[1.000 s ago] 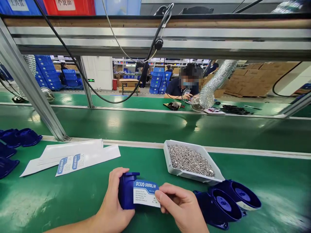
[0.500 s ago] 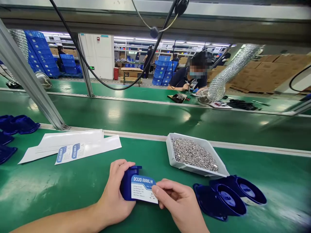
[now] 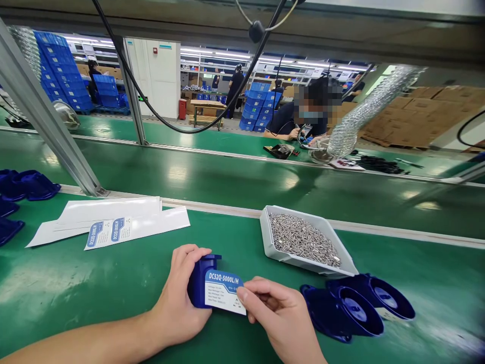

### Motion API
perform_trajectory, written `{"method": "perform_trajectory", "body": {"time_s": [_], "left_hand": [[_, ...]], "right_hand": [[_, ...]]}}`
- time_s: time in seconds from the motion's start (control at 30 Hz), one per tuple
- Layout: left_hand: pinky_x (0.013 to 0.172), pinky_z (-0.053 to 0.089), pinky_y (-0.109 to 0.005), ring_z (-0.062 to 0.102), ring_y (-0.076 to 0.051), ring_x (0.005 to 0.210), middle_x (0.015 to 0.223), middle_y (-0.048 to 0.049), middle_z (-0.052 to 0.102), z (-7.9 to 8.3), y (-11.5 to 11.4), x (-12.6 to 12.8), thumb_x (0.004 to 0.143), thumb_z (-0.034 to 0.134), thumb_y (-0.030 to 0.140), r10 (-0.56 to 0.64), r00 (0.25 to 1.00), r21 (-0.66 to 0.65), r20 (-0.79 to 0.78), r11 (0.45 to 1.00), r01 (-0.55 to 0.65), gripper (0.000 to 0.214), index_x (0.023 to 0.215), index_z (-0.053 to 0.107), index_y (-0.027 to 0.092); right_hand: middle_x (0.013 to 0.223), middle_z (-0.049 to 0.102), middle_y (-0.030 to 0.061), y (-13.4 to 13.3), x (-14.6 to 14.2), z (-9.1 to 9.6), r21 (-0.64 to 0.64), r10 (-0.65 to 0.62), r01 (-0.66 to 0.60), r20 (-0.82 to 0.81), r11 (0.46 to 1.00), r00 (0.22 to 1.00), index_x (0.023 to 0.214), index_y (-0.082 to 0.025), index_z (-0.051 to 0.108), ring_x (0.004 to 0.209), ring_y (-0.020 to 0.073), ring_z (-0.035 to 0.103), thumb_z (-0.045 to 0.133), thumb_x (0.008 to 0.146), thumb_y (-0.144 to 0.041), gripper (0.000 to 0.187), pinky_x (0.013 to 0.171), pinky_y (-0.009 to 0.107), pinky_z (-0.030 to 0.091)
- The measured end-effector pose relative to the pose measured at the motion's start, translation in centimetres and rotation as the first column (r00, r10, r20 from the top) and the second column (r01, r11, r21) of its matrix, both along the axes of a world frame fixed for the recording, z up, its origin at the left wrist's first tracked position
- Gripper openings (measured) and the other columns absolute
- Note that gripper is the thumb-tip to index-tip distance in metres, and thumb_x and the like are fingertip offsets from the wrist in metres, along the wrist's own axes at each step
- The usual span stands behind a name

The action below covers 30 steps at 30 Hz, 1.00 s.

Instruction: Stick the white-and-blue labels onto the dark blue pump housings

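Observation:
My left hand point(image 3: 185, 298) is wrapped round a dark blue plastic housing point(image 3: 197, 283), holding it above the green bench. A white and blue label point(image 3: 223, 293) printed "DC52Q-5000L/H" lies with its left part against the housing's side. Its right end sticks out past the housing, pinched between the thumb and index finger of my right hand point(image 3: 278, 313). How much of the label is stuck down I cannot tell. Label sheets point(image 3: 140, 225), one with two labels on it, rest on the bench at the left.
A white tray point(image 3: 270, 245) of small metal screws stands behind my right hand. Two blue housings point(image 3: 343, 313) lie to the right, several more point(image 3: 36, 184) at the far left. A slanted metal post point(image 3: 56, 116) rises at left. Across the belt point(image 3: 212, 177) a co-worker point(image 3: 314, 111) bends over work.
The view has tipped slightly, so the background sits a little differently. Both hands, the housing and the label keep nearly the same places and grip.

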<state>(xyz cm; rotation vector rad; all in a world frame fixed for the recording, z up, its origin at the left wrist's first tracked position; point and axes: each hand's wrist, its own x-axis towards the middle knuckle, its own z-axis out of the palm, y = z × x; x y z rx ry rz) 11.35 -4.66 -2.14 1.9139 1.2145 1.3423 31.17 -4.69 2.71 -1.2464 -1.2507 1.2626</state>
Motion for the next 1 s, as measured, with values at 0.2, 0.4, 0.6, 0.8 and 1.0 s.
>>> {"method": "perform_trajectory", "body": {"time_s": [0.2, 0.4, 0.6, 0.8, 1.0], "left_hand": [[0.106, 0.045, -0.044, 0.042, -0.025, 0.127, 0.135, -0.0096, 0.041, 0.01, -0.04, -0.03, 0.077, 0.067, 0.004, -0.012, 1.000, -0.009, 0.009, 1.000, 0.012, 0.078, 0.146, 0.041, 0.030], [0.106, 0.045, -0.044, 0.042, -0.025, 0.128, 0.134, -0.0091, 0.041, -0.04, -0.04, 0.03, 0.077, 0.066, 0.005, -0.006, 1.000, 0.002, 0.009, 1.000, 0.006, 0.077, 0.146, 0.042, 0.030], [0.107, 0.045, -0.044, 0.042, -0.025, 0.127, 0.133, -0.0093, 0.042, 0.04, -0.08, -0.03, 0.078, 0.067, 0.005, -0.007, 1.000, 0.011, 0.006, 1.000, 0.007, 0.076, 0.145, 0.042, 0.029], [0.105, 0.047, -0.045, 0.043, -0.026, 0.126, 0.133, -0.0111, 0.042, 0.16, -0.11, -0.04, 0.078, 0.066, 0.005, -0.003, 1.000, 0.018, -0.003, 1.000, 0.003, 0.075, 0.145, 0.042, 0.028], [0.106, 0.046, -0.045, 0.043, -0.027, 0.127, 0.133, -0.0110, 0.042, 0.13, -0.18, -0.10, 0.078, 0.066, 0.004, -0.008, 1.000, 0.016, 0.002, 1.000, 0.008, 0.075, 0.145, 0.042, 0.029]], "right_hand": [[0.069, 0.061, 0.0042, -0.04, -0.04, -0.03, -0.010, 0.004, -0.004, -0.001, 1.000, 1.000, 0.072, -0.016, 0.077, 0.054, 0.0098, 0.052, 0.085, 0.077, -0.049, 0.034, 0.054, 0.023, 0.040], [0.069, 0.061, 0.0040, -0.05, -0.18, 0.01, -0.018, -0.006, 0.006, -0.010, 1.000, 1.000, 0.072, -0.017, 0.078, 0.053, 0.0090, 0.051, 0.087, 0.075, -0.048, 0.033, 0.054, 0.022, 0.040], [0.069, 0.061, 0.0042, -0.03, -0.20, -0.05, -0.018, -0.007, 0.007, 0.000, 1.000, 1.000, 0.072, -0.016, 0.078, 0.054, 0.0096, 0.051, 0.087, 0.075, -0.049, 0.034, 0.054, 0.022, 0.041], [0.069, 0.061, 0.0045, 0.04, -0.10, -0.13, -0.018, -0.001, 0.001, 0.010, 1.000, 1.000, 0.072, -0.016, 0.078, 0.054, 0.0098, 0.052, 0.087, 0.075, -0.049, 0.034, 0.054, 0.022, 0.041], [0.069, 0.061, 0.0045, 0.02, -0.12, -0.18, -0.017, 0.002, -0.002, 0.020, 1.000, 1.000, 0.073, -0.017, 0.078, 0.054, 0.0109, 0.051, 0.087, 0.075, -0.050, 0.035, 0.054, 0.024, 0.041]]}}
